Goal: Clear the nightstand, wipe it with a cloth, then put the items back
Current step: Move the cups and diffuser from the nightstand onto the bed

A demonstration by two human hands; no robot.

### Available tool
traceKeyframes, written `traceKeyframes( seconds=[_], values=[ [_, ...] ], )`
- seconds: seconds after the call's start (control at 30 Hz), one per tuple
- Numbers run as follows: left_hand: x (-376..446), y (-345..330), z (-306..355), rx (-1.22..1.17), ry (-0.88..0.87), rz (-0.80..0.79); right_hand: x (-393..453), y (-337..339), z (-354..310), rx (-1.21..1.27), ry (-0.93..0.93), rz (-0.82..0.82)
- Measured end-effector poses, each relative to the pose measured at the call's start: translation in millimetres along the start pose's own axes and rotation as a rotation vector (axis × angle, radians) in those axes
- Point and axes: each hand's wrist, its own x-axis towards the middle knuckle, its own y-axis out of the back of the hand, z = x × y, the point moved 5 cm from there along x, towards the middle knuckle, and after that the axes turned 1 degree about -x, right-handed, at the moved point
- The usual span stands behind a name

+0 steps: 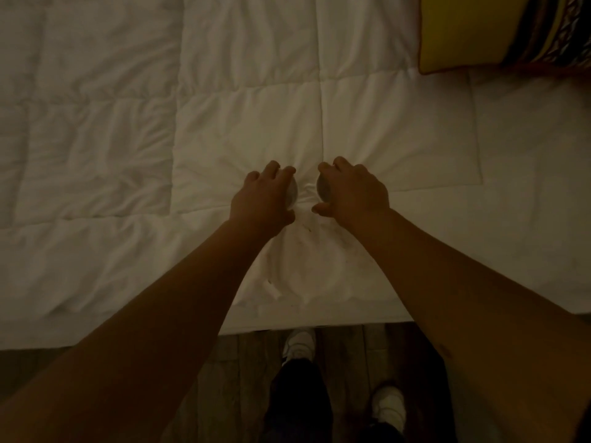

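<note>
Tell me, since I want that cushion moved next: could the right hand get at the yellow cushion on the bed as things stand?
Probably not at once. The right hand is curled round a small round object on the quilt. The path to the yellow cushion looks free, but the hand is occupied.

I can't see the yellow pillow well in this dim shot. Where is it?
The pillow lies in the head view's top right corner, on the white quilt, beyond the right hand.
</note>
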Motion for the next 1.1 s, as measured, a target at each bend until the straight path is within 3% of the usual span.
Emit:
traceKeyframes(
  seconds=[0.23,0.5,0.83,1.1],
  values=[
    [1,1,17,0.019,0.053,-0.102,-6,1,-5,0.056,-0.019,-0.025],
    [1,11,74,0.203,-0.156,-0.042,-42,10,48,0.113,-0.143,0.045],
    [-10,-19,249,0.236,-0.489,-0.071,-157,28,183,0.089,-0.368,0.044],
    [-65,-93,407,0.261,-0.739,-0.144,-298,11,291,0.198,-0.637,0.101]
  ],
)
